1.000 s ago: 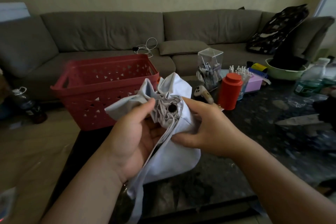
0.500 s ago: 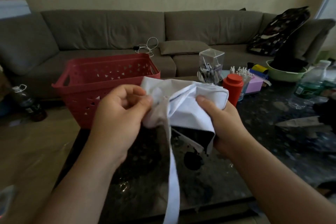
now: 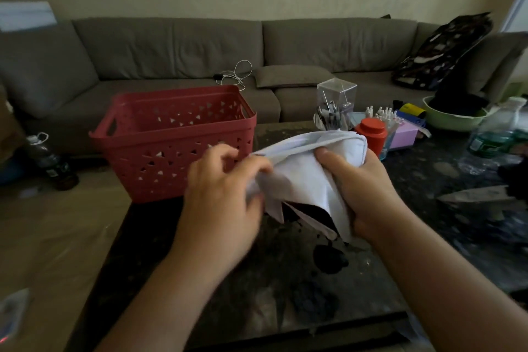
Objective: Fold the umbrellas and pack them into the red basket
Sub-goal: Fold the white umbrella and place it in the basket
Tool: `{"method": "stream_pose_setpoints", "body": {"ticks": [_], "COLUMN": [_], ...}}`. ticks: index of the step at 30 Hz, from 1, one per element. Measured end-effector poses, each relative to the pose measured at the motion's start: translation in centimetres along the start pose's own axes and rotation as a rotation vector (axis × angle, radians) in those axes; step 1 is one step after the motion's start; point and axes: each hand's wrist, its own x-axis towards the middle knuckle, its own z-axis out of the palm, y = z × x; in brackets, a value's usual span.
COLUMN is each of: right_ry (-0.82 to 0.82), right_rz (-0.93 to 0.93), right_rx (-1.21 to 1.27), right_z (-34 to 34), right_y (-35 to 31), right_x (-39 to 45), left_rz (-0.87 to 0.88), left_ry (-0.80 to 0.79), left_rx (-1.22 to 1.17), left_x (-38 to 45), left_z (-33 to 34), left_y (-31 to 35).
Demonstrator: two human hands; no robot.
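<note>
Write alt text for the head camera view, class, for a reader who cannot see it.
Two bare hands, left hand and right hand, grip a bundled white umbrella above a dark table. A red basket stands behind on the left, a grey sofa beyond.

- My left hand (image 3: 220,191): bare, no ring or glove visible, slightly blurred.
- My right hand (image 3: 363,186): bare, thumb nail short.
- My forearms: both uncovered to the frame edge; no sleeve, watch or band visible.
</note>
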Motion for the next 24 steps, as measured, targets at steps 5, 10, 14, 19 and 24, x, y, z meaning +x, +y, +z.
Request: {"method": "stream_pose_setpoints", "body": {"ticks": [5, 10, 14, 19, 24], "right_ry": [-0.376, -0.354, -0.371, -0.385, -0.367], "right_rz": [0.244, 0.382, 0.373, 0.320, 0.300], "right_rx": [0.002, 0.056, 0.221, 0.282, 0.296], "right_z": [-2.5, -3.6, -4.2, -3.7, -3.3], "right_y": [-2.0, -1.5, -0.9, -0.4, -0.5], "right_x": [-0.6, 0.1, 0.8, 1.1, 0.8], "left_rz": [-0.222, -0.320, -0.375, -0.337, -0.358], "left_ry": [-0.133, -0.387, -0.238, -0.244, -0.480], "left_rx": [-0.453, -0.665, -0.747, -0.679, -0.610], "left_x": [2.0, 2.0, 2.4, 2.3, 1.9], "left_z": [-1.4, -0.8, -0.6, -1.1, -1.4], "left_y": [-3.6, -4.7, -5.5, -5.7, -5.9]}}
